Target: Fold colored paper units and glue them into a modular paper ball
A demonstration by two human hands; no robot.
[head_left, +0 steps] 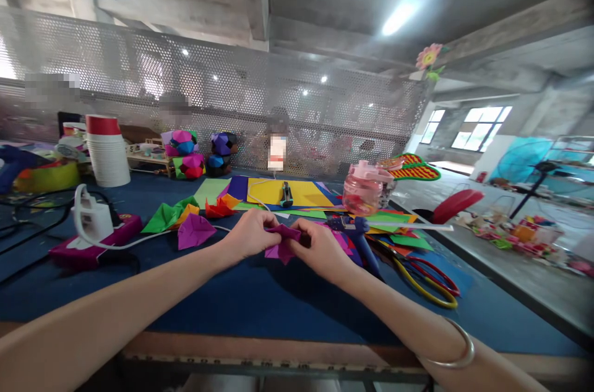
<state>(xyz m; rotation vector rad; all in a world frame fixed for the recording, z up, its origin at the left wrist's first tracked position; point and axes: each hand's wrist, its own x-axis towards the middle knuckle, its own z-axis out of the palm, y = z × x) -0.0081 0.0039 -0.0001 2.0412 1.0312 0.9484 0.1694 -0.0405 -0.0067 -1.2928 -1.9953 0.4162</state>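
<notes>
Between my two hands, above the blue table, is a folded piece of purple paper [284, 250]. My left hand [253, 234] pinches its left side, and my right hand [320, 247] grips its right side. A second folded purple paper [195, 231] lies to the left of my left hand, beside green folded paper [169, 216] and orange folded paper [221, 205]. Just right of my right hand lies a blue glue gun [359, 234], with a long white stick reaching out to its right.
Scissors [431, 284] with red and yellow handles lie at the right. Behind are a cutter [286, 194] on yellow paper [310, 193] and a pink bottle [364, 188]. Left are a purple power strip [88, 247], a charger with a cable, and stacked cups [109, 154]. A perforated screen [223, 89] stands behind.
</notes>
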